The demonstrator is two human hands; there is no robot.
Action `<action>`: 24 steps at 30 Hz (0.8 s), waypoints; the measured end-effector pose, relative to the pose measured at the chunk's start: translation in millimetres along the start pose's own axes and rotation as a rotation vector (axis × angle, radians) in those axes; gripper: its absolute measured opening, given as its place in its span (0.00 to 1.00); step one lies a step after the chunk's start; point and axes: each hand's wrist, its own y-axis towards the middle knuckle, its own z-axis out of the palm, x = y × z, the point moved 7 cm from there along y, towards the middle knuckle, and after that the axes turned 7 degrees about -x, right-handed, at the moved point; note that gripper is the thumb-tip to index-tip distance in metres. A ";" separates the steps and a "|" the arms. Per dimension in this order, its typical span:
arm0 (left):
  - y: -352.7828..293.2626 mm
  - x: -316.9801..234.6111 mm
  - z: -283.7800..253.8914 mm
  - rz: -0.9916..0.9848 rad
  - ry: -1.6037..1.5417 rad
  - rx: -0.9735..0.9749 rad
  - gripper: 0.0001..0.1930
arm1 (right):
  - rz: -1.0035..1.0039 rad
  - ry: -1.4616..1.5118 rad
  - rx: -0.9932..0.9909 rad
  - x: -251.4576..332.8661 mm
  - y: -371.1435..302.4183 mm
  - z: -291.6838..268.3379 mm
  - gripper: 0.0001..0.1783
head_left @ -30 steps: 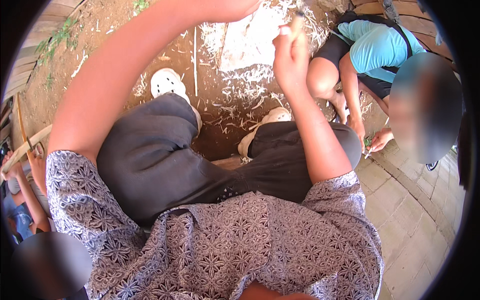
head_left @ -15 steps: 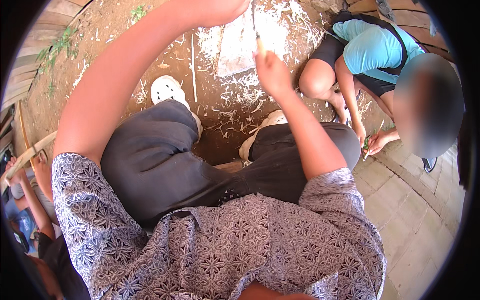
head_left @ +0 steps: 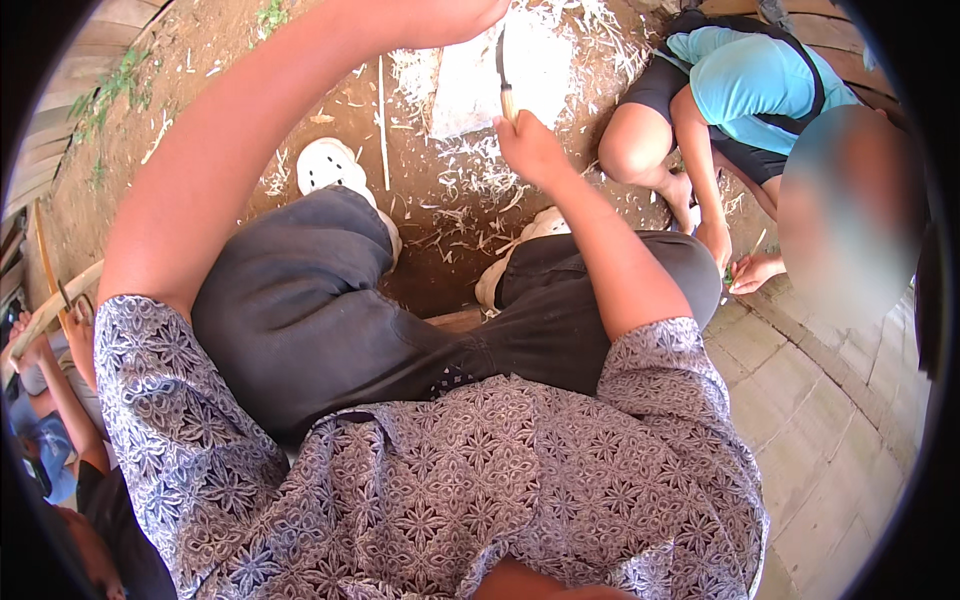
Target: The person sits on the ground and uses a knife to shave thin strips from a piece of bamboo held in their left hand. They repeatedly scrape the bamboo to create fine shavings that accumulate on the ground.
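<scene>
My right hand [head_left: 532,150] is closed round the pale handle [head_left: 509,104] of a knife. Its dark, slightly curved blade [head_left: 502,64] points away from me toward my left hand [head_left: 450,20]. That hand is at the upper edge of the head view, its fingers curled and mostly cut off, so what they hold cannot be made out. Beyond my feet and beneath the knife lies a pale, brightly lit slab or sheet [head_left: 455,108], strewn with thin shavings [head_left: 480,165]. Whether the blade touches anything is hidden by the glare and the frame's edge.
A thin pale stick [head_left: 384,125] lies on the dirt floor near my left white clog [head_left: 330,166]. On the right a person in a turquoise shirt [head_left: 745,85] crouches, hands low over something small and green. At far left another person's hands hold a curved pale strip [head_left: 50,315].
My right hand has drawn the knife slightly toward me and left, and more of its blade shows. My left hand stays at the upper edge. The crouching person's head has shifted a little.
</scene>
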 end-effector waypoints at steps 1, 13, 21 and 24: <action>-0.2 -0.8 0.0 0.011 0.029 0.003 0.14 | -0.006 0.095 -0.107 0.4 1.5 -5.7 0.29; -1.4 1.0 4.3 0.018 -0.016 0.004 0.14 | -0.271 0.610 -0.641 -8.3 0.9 -36.8 0.27; -1.3 5.1 5.7 0.058 0.064 0.021 0.14 | -0.064 0.222 -0.195 -17.4 15.0 -10.1 0.30; -4.5 5.3 8.8 0.078 0.004 0.054 0.14 | -0.423 0.818 -0.630 -5.8 -0.1 -56.1 0.18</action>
